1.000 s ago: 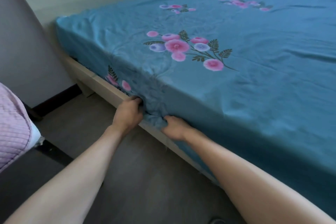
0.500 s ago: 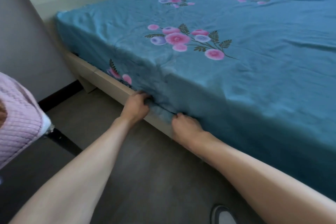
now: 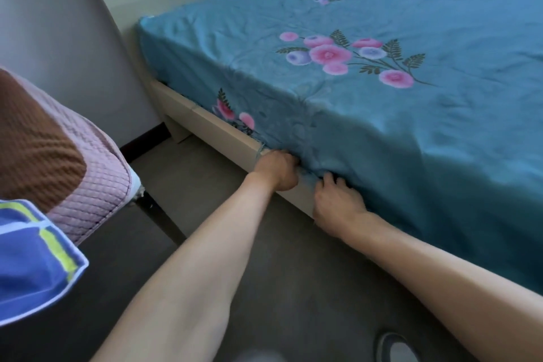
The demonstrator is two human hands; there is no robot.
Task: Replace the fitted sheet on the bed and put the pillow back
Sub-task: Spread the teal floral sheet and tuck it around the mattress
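Two hands are working at the near side of the bed, both at the lower edge of the sheet (image 3: 382,114). The left hand (image 3: 276,169) is curling its fingers round a bunch of the blue cloth, just where the cloth is meeting the pale frame (image 3: 205,120). The right hand (image 3: 338,203) is lying just beside it, a little nearer to the person, with its bent fingertips pressing into the cloth; whether it is really gripping the cloth cannot be told. The two hands are close but are not touching each other.

The sheet is covering the whole top of the bed and is hanging down over its near side. Small wrinkles are gathering in it above the hands. Pink and purple flowers are showing on the top, and one more bunch is showing on the side, to the left of the left hand.

Left of the bed, well apart from it, a pink quilted cushion (image 3: 97,182) is lying, with a brown cloth (image 3: 32,153) on it and a blue cloth (image 3: 32,258) in front. A shoe (image 3: 396,347) is standing on the floor (image 3: 293,273) below the right arm.
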